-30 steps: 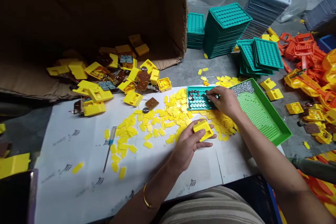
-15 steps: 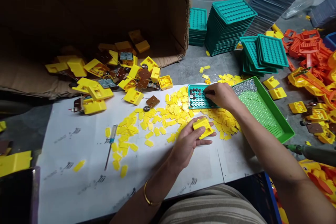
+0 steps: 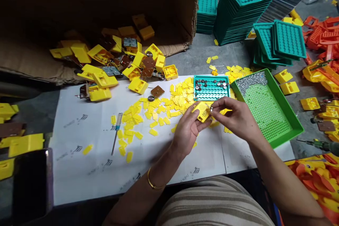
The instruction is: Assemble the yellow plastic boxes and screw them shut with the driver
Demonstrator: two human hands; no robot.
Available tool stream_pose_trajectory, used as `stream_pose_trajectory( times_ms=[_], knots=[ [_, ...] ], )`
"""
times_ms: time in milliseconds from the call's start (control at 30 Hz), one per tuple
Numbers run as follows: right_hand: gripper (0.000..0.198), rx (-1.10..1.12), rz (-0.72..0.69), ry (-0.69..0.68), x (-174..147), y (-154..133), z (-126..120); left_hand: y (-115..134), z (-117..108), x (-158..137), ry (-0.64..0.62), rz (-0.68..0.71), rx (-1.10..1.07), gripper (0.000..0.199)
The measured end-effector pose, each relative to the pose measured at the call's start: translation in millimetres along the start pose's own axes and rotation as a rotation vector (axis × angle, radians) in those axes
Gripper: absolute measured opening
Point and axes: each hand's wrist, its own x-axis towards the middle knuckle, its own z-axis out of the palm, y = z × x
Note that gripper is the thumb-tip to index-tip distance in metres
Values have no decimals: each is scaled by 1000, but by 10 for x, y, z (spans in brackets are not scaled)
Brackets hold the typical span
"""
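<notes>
My left hand [image 3: 185, 130] is closed around a small yellow plastic housing [image 3: 202, 111], whose face has a patch of tiny holes and an open recess. My right hand [image 3: 235, 116] pinches small shiny button cells [image 3: 211, 109] at the right end of the housing; how many is too small to tell. Just beyond the hands lies a teal tray [image 3: 212, 93] with rows of round pockets, some holding button cells. Loose yellow covers [image 3: 182, 95] are heaped to the left of the tray and partly under my hands.
A green perforated tray [image 3: 267, 116] with small screws [image 3: 253, 83] lies at right. A screwdriver [image 3: 116, 134] is at left. A cardboard box [image 3: 196, 10] spills yellow housings [image 3: 104, 77]. Stacked teal trays [image 3: 238, 14] stand behind; a power screwdriver [image 3: 321, 144] lies far right.
My right hand has come from the teal tray down to the yellow housing, carrying button cells. My left hand has raised and tilted the housing slightly. The view has shifted.
</notes>
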Motion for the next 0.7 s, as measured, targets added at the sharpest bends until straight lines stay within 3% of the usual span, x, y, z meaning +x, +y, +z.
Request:
stream_pose_trajectory(
  times_ms=[167, 333, 533, 700],
  knots=[
    [5, -93, -40, 78, -93, -39, 131, -51, 35, -31, 19, 68, -5, 38],
    [2, -344, -96, 81, -124, -60, 218, -51, 59, -62, 28, 65, -30, 36],
    [14, -593, -122, 132, -172, -60, 371, -89, 81, -78, 94, 153, 35, 41],
    [16, -586, -204, 50, -173, -30, 295, -93, 73, -79, 48, 123, -9, 41]
  ],
)
